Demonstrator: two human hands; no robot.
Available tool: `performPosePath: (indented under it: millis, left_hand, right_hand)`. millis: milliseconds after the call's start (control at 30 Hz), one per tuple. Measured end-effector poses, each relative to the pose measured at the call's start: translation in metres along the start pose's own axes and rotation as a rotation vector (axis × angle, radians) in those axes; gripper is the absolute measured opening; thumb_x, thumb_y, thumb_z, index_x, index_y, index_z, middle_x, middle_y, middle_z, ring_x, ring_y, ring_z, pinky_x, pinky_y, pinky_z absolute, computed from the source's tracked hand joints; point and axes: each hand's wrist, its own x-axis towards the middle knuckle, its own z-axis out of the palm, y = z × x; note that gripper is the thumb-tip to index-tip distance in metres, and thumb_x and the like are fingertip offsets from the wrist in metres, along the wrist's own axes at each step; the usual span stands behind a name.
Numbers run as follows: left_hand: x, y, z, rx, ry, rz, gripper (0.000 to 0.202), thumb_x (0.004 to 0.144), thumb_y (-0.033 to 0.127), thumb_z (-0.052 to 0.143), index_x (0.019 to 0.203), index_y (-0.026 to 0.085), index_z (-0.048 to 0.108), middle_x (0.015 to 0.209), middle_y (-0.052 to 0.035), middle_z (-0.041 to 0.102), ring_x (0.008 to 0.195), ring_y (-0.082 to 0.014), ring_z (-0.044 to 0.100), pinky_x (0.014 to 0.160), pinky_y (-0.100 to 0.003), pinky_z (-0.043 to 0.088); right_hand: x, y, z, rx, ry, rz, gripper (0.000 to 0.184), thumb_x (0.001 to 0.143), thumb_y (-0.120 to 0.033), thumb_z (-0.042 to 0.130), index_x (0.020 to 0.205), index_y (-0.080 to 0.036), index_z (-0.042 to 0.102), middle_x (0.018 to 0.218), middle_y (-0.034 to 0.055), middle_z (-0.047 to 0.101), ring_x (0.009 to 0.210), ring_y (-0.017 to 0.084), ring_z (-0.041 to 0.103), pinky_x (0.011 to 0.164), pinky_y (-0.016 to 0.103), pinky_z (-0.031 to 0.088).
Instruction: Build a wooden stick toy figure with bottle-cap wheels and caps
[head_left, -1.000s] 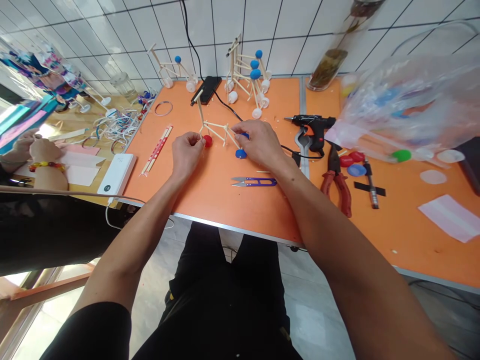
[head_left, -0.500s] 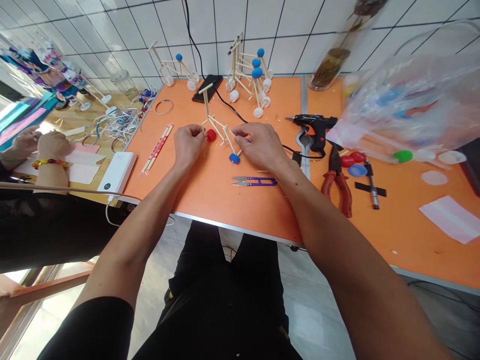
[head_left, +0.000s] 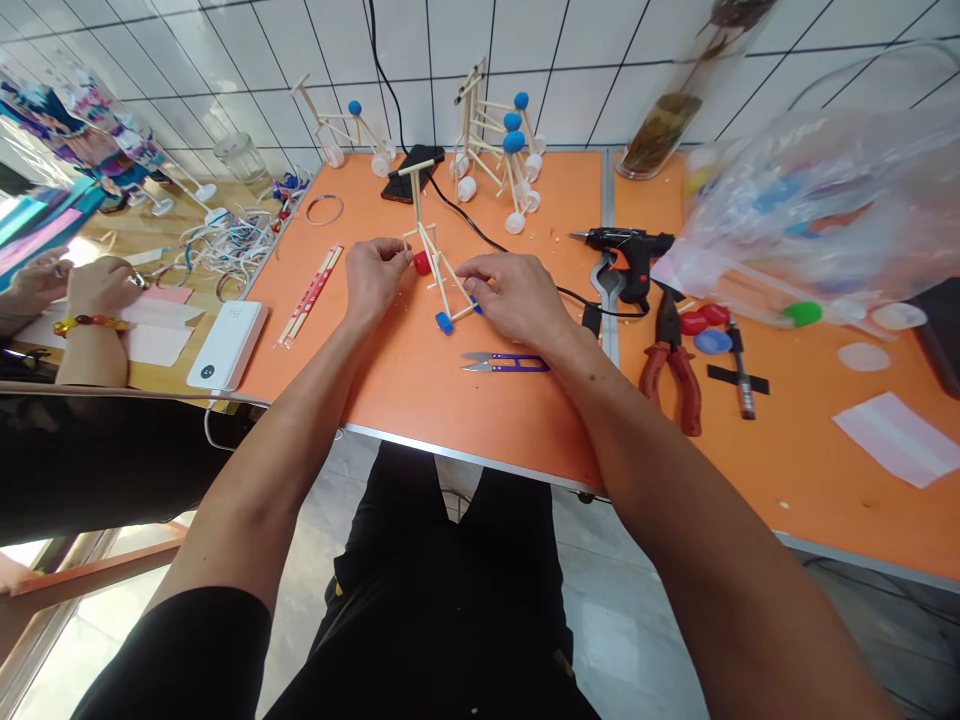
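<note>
A small model made of wooden sticks (head_left: pixel 429 245) stands upright on the orange table (head_left: pixel 480 400), with a red cap (head_left: pixel 422 263) and a blue cap (head_left: pixel 444 323) as wheels. My left hand (head_left: pixel 376 275) is closed, pinching the frame beside the red cap. My right hand (head_left: pixel 510 293) is closed on the stick frame near its rear end, just right of the blue cap.
Purple snips (head_left: pixel 506 362) lie just in front of my hands. Right of them are a glue gun (head_left: pixel 626 250), red pliers (head_left: pixel 671 370), loose caps (head_left: pixel 709 330) and a plastic bag (head_left: pixel 810 200). Finished stick models (head_left: pixel 499 150) stand at the back. Another person's hands (head_left: pixel 82 290) work at the left.
The stick model has been tipped up from lying low to standing more upright. Its blue cap has swung left and toward me; both hands kept their grip.
</note>
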Motion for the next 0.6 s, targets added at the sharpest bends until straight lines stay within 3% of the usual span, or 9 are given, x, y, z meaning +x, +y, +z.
performPosePath:
  millis: [300, 433, 600]
  left_hand:
    - [-0.003, 0.0, 0.001, 0.008, -0.012, -0.018, 0.017, 0.091, 0.007, 0.085, 0.081, 0.021, 0.083, 0.074, 0.0007, 0.065, 0.08, -0.0182, 0.059, 0.075, -0.032, 0.046]
    - [-0.001, 0.001, 0.002, 0.024, -0.031, -0.019, 0.019, 0.095, 0.004, 0.084, 0.088, 0.022, 0.085, 0.07, 0.0033, 0.059, 0.075, -0.017, 0.05, 0.074, -0.032, 0.042]
    - [0.0, 0.002, 0.004, 0.041, -0.041, -0.023, 0.025, 0.1, 0.003, 0.081, 0.084, 0.022, 0.08, 0.075, 0.0015, 0.068, 0.075, -0.0163, 0.054, 0.074, -0.033, 0.041]
  right_hand:
    - [-0.002, -0.006, 0.002, 0.006, -0.019, 0.007, 0.033, 0.111, -0.022, 0.074, 0.13, -0.03, 0.101, 0.129, 0.0073, 0.099, 0.126, 0.037, 0.089, 0.111, 0.048, 0.067]
    - [-0.002, -0.008, 0.006, 0.042, -0.014, 0.029, 0.036, 0.111, -0.022, 0.073, 0.133, -0.029, 0.101, 0.124, 0.0076, 0.099, 0.118, 0.036, 0.09, 0.108, 0.048, 0.068]
    - [-0.001, -0.009, 0.01, 0.057, -0.023, 0.046, 0.039, 0.109, -0.021, 0.072, 0.134, -0.028, 0.101, 0.119, 0.0073, 0.099, 0.114, 0.034, 0.091, 0.106, 0.046, 0.068]
